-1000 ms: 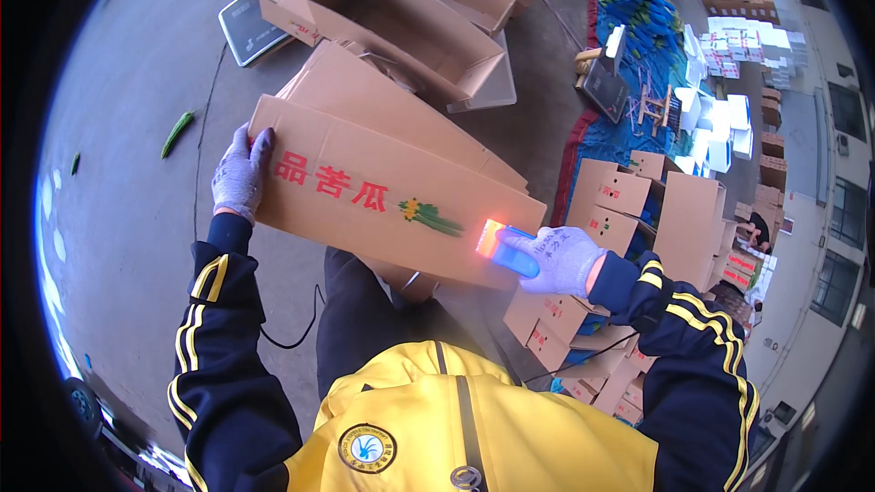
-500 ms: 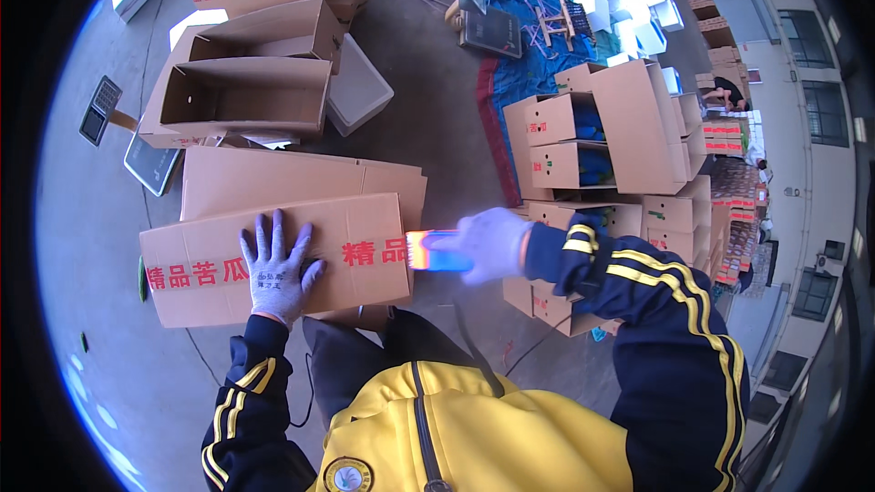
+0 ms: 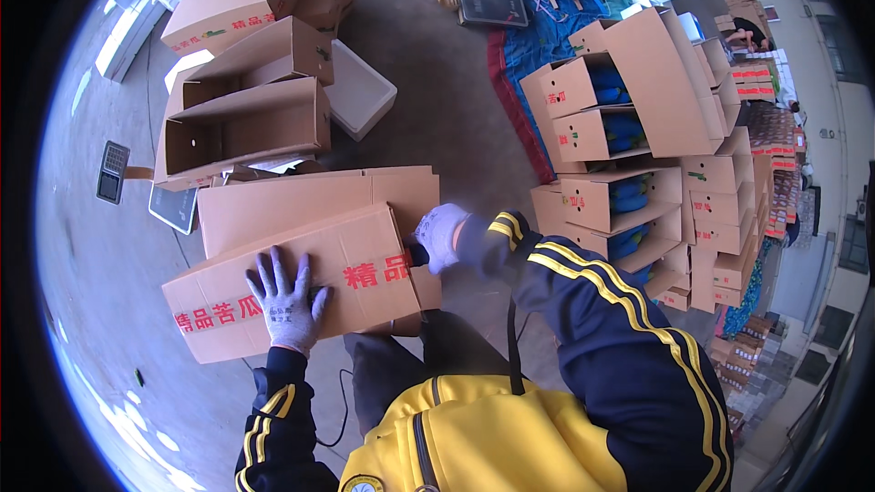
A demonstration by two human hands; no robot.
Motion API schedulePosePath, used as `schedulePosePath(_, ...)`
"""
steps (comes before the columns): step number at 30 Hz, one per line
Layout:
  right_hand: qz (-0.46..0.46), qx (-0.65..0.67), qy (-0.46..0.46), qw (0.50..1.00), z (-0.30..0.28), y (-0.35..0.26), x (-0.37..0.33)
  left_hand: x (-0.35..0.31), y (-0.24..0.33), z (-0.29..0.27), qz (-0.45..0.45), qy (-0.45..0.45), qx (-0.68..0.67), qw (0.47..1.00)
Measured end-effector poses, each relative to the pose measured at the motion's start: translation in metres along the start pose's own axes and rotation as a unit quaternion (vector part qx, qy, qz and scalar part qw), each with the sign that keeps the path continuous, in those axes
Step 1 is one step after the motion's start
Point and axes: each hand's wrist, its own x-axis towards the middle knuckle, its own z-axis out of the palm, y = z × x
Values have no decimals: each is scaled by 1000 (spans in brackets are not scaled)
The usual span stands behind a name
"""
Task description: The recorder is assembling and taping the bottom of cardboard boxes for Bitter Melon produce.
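A long brown cardboard box (image 3: 290,296) with red print lies across my lap area, slightly tilted. My left hand (image 3: 290,302), in a pale glove, rests flat on its upper face with the fingers spread. At the box's right end, my gloved right hand (image 3: 442,235) is closed. It grips a block-shaped tool that is mostly hidden; only a dark part (image 3: 416,253) shows between the hand and the box end. Directly behind lies another brown box (image 3: 283,210), partly covered by the first.
Open empty boxes (image 3: 251,128) stand at the far left, beside a white foam lid (image 3: 360,91). Stacked cartons (image 3: 583,200) with produce in blue wrapping are on the right. A scale (image 3: 492,4) sits on a blue sheet (image 3: 538,46); another scale's display (image 3: 113,171) stands at left.
My right hand has moved left against the box's end; the orange-and-blue tool it held in view is now mostly hidden. My left hand stays spread on the box. The view has shifted.
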Motion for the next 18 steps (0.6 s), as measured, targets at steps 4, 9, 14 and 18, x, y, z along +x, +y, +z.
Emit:
schedulePosePath(4,-5,82,-149,985,58,33,69,10,11,-2,16,34,-20,999)
schedulePosePath(9,120,222,58,966,94,17,34,6,-3,-13,39,47,-51,997)
schedulePosePath(14,289,334,210,872,90,31,-44,2,-101,-42,-123,217,-70,966)
schedulePosePath(18,231,583,381,680,125,11,-12,-61,-240,12,-394,201,-66,894)
